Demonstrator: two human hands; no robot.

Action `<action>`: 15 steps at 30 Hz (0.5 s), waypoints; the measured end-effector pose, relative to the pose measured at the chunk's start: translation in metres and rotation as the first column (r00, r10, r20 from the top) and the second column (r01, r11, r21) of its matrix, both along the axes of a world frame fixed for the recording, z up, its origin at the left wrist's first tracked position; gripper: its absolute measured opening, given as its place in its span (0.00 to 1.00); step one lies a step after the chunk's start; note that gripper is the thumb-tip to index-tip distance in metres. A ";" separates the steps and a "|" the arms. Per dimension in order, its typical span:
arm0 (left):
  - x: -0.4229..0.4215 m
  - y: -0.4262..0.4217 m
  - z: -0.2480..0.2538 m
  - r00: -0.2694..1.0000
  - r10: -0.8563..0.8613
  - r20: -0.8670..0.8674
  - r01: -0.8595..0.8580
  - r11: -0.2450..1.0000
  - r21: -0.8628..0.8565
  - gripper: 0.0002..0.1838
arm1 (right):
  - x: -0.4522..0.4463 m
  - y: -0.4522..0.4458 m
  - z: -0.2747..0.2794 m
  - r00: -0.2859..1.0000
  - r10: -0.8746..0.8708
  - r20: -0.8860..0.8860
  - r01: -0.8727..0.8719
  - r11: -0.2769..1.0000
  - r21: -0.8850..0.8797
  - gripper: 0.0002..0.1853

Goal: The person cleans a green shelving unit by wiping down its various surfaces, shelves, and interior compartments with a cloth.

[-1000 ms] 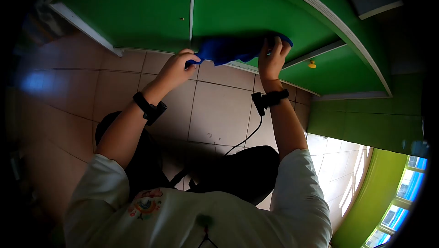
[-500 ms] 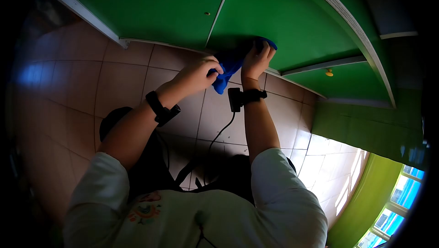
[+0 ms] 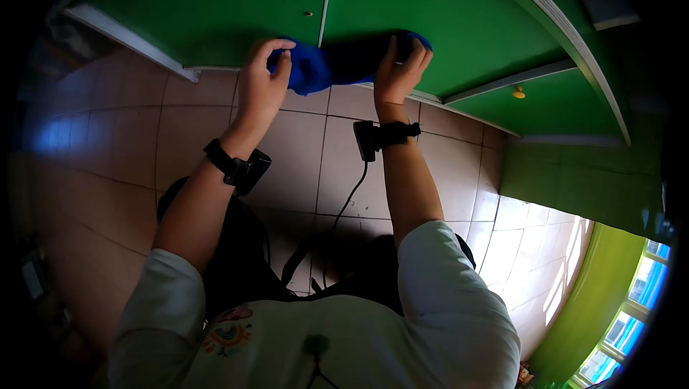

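A blue cloth [image 3: 312, 67] is drawn out sideways between my two hands, in front of the green cabinet's lower edge. My left hand [image 3: 265, 77] is closed on its left end, thumb and fingers bent around the fabric. At the other end, my right hand [image 3: 402, 77] grips a bunched part, its fingers curled over it. The middle of the cloth lies in dark shadow near the green panel [image 3: 459, 30], and I cannot tell whether it touches the panel there.
Below the cloth spreads a tiled floor [image 3: 287, 141]. A yellow knob [image 3: 518, 92] sits on a lower right panel, a small knob [image 3: 308, 13] higher up. Black devices are strapped to both wrists, and a cable [image 3: 349, 199] hangs from the right one. Green curtains [image 3: 603, 288] stand by a window.
My left hand has moved left and up toward the cabinet, pulling the cloth's end with it. The cloth now spans wider. My right hand stays nearly in place on its end.
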State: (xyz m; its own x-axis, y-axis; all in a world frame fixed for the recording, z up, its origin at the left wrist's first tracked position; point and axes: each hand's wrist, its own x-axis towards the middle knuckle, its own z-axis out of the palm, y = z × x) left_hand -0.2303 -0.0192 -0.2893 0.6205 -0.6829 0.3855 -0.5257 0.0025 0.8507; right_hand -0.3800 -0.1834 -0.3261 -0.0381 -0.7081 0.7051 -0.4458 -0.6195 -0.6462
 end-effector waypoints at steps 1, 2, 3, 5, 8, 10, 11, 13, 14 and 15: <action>0.002 -0.001 0.006 1.000 0.030 -0.009 -0.031 0.997 -0.065 0.10 | 0.004 0.000 0.011 1.000 0.030 -0.006 -0.030 0.998 -0.060 0.12; 0.004 -0.003 0.010 0.998 0.059 -0.017 -0.061 0.990 -0.129 0.12 | 0.007 0.000 0.011 0.998 0.060 -0.037 -0.063 0.994 -0.095 0.13; 0.010 -0.004 0.010 0.996 0.071 -0.045 -0.075 0.993 -0.091 0.14 | 0.015 0.001 0.011 0.994 0.088 -0.066 -0.096 0.987 -0.129 0.13; 0.009 -0.009 0.010 0.996 0.088 -0.007 -0.089 0.993 -0.074 0.16 | 0.025 0.007 0.007 0.983 0.117 -0.140 -0.148 0.960 -0.238 0.13; 0.016 -0.014 -0.006 0.990 0.053 0.132 -0.046 0.997 -0.055 0.20 | 0.037 0.022 -0.039 0.889 0.276 -0.365 -0.312 0.949 -0.041 0.14; 0.017 -0.014 -0.009 0.988 -0.005 0.155 0.012 0.999 -0.045 0.21 | 0.046 0.030 -0.045 0.902 0.279 -0.330 -0.299 0.954 -0.010 0.13; 0.017 -0.012 -0.010 0.990 -0.040 0.134 0.045 0.998 -0.040 0.22 | 0.052 0.033 -0.048 0.907 0.283 -0.311 -0.295 0.955 0.008 0.13; 0.021 -0.014 -0.010 0.990 -0.075 0.119 0.080 0.996 -0.039 0.22 | 0.061 0.033 -0.019 0.949 0.252 -0.187 -0.274 0.956 -0.102 0.13; 0.021 -0.013 -0.011 0.991 -0.089 0.103 0.094 0.995 -0.040 0.22 | 0.063 0.033 0.001 0.961 0.242 -0.131 -0.261 0.953 -0.152 0.13; 0.019 -0.012 -0.008 0.990 -0.080 0.116 0.081 0.997 -0.002 0.23 | 0.064 0.033 0.015 0.968 0.224 -0.110 -0.239 0.958 -0.158 0.12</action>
